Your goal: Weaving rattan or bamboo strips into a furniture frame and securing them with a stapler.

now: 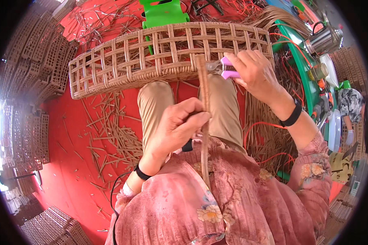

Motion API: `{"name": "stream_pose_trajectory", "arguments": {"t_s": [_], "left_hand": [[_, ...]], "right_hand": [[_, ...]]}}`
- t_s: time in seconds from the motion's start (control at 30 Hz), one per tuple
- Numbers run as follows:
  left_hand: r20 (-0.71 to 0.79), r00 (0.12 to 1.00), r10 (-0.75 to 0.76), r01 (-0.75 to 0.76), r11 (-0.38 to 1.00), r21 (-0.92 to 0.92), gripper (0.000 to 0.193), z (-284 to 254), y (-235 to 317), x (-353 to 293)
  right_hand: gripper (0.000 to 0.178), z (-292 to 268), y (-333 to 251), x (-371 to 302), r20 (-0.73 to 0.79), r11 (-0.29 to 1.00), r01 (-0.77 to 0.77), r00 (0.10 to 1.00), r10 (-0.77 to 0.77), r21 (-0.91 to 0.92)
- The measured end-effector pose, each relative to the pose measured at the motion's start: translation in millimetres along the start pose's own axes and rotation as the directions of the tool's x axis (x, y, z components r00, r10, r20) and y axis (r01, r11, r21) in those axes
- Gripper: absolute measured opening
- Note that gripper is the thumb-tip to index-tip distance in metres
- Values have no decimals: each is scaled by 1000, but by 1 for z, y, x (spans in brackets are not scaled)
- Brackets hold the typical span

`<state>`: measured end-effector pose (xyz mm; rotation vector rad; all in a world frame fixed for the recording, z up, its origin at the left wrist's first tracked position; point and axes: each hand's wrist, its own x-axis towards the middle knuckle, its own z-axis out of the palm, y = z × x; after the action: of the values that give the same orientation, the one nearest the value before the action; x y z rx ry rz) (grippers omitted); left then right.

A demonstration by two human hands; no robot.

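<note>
Between the thumb and fingers of my left hand is a flat brown wicker strip, held upright in front of my lap. My right hand grips pink-handled cutting pliers. Their metal jaws point left, close beside the strip's upper part; whether they touch it I cannot tell. Beyond my knees lies a long woven wicker basket with an open lattice side. The strip's top end overlaps the basket's near edge in this view.
Cut strip pieces litter the red floor on the left. A green chair stands past the basket. On the right, a green table carries a metal kettle and tools. Stacked woven panels line the left. Another person's sleeve shows far right.
</note>
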<state>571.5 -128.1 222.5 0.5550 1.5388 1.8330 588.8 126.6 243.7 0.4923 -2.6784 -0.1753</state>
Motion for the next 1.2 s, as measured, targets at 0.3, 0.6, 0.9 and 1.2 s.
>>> {"name": "stream_pose_trajectory", "arguments": {"t_s": [0.3, 0.6, 0.9, 1.2], "left_hand": [[-295, 924, 242, 260, 166, 951, 23, -73, -7, -2], [145, 722, 677, -279, 92, 956, 34, -17, -4, 81], [130, 700, 702, -295, 118, 948, 33, -13, -26, 95], [217, 591, 777, -311, -28, 950, 29, -15, -41, 95]], "right_hand": [[69, -34, 36, -147, -379, 611, -789, 547, 747, 66], [93, -88, 92, -396, -289, -388, -817, -284, 914, -426], [98, -63, 120, -506, -90, -504, -742, -522, 848, -443], [95, -56, 150, -564, -3, -426, -778, -479, 878, -462]]}}
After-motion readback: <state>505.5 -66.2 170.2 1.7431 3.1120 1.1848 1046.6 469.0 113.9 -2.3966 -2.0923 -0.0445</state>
